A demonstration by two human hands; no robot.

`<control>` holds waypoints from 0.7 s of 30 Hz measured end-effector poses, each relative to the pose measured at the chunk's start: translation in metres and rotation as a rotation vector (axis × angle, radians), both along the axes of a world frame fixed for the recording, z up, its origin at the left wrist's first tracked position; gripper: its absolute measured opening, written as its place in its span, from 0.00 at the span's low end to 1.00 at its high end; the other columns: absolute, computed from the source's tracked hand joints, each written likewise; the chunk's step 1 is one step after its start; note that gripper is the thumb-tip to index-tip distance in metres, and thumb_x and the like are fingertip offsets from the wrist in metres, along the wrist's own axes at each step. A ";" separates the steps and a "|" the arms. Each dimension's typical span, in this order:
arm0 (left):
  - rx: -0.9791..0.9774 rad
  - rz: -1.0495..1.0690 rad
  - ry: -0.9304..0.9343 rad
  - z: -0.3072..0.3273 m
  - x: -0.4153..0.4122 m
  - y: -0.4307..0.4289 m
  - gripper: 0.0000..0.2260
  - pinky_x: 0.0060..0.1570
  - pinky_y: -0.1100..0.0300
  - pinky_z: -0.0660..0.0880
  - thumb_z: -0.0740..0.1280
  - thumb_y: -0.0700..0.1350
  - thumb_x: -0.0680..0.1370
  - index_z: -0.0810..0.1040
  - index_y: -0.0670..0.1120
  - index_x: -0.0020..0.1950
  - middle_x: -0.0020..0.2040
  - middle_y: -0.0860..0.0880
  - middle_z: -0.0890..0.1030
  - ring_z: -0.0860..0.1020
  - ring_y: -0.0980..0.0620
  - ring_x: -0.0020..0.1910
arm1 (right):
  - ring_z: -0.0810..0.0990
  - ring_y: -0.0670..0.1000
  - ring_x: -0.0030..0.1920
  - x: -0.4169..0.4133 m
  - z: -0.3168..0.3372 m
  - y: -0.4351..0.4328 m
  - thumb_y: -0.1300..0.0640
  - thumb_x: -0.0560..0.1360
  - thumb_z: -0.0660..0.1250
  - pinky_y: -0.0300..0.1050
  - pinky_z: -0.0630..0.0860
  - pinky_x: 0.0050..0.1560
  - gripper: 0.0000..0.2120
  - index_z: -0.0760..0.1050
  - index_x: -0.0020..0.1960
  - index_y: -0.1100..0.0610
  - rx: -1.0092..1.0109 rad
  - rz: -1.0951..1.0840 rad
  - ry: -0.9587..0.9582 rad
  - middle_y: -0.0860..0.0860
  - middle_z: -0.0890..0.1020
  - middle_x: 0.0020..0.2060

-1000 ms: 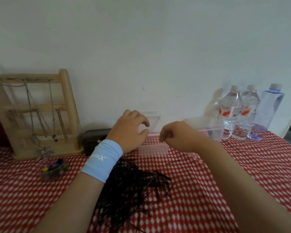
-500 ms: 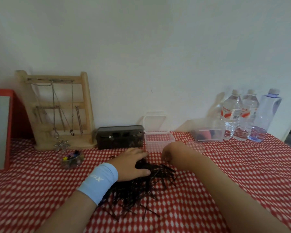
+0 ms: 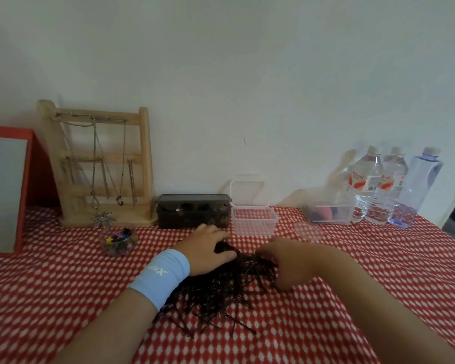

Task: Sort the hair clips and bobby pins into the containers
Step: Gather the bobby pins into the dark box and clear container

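Note:
A heap of dark bobby pins (image 3: 221,292) lies on the red-and-white checked cloth in the middle. My left hand (image 3: 208,249), with a light blue wristband, rests palm down on the heap's far left, fingers curled over the pins. At the heap's right edge my right hand (image 3: 286,261) has its fingers bent into the pins. A clear open container (image 3: 254,219) with its lid up stands just behind the hands. A small clear bowl of coloured hair clips (image 3: 120,240) sits to the left. Another clear box (image 3: 330,210) with dark and orange items stands at the back right.
A wooden jewellery stand (image 3: 100,164) with necklaces and a dark box (image 3: 192,210) line the wall. A round clear lid (image 3: 309,231) lies near the right box. Three water bottles (image 3: 389,185) stand at far right. A red-framed mirror (image 3: 8,187) is at far left.
Both hands came down from the clear container at the back onto the bobby pin heap. The view shifted, so the mirror now shows at the left.

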State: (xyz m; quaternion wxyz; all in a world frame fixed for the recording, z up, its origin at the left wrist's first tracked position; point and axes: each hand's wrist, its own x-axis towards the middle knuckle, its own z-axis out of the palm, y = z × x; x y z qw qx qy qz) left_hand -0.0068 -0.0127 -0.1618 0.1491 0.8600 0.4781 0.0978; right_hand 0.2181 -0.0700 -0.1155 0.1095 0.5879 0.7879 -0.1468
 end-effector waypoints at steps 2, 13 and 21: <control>0.002 -0.021 -0.017 0.003 0.001 -0.003 0.28 0.71 0.53 0.63 0.61 0.64 0.77 0.65 0.55 0.75 0.72 0.53 0.67 0.62 0.52 0.72 | 0.78 0.50 0.55 -0.004 -0.005 0.003 0.54 0.70 0.73 0.46 0.78 0.58 0.26 0.75 0.67 0.47 0.064 0.000 0.100 0.46 0.78 0.56; -0.108 -0.173 0.291 0.025 0.004 -0.040 0.57 0.76 0.47 0.43 0.72 0.71 0.64 0.42 0.53 0.80 0.80 0.55 0.43 0.42 0.50 0.78 | 0.79 0.45 0.53 -0.013 -0.005 0.011 0.56 0.75 0.69 0.37 0.75 0.56 0.19 0.78 0.66 0.49 0.155 -0.005 0.221 0.46 0.82 0.58; 0.056 -0.143 0.120 0.013 0.004 -0.033 0.45 0.74 0.53 0.58 0.71 0.67 0.68 0.55 0.52 0.79 0.76 0.52 0.60 0.57 0.51 0.74 | 0.67 0.54 0.68 -0.033 0.005 -0.013 0.27 0.62 0.73 0.54 0.68 0.68 0.46 0.64 0.74 0.42 -0.025 -0.019 0.009 0.50 0.67 0.67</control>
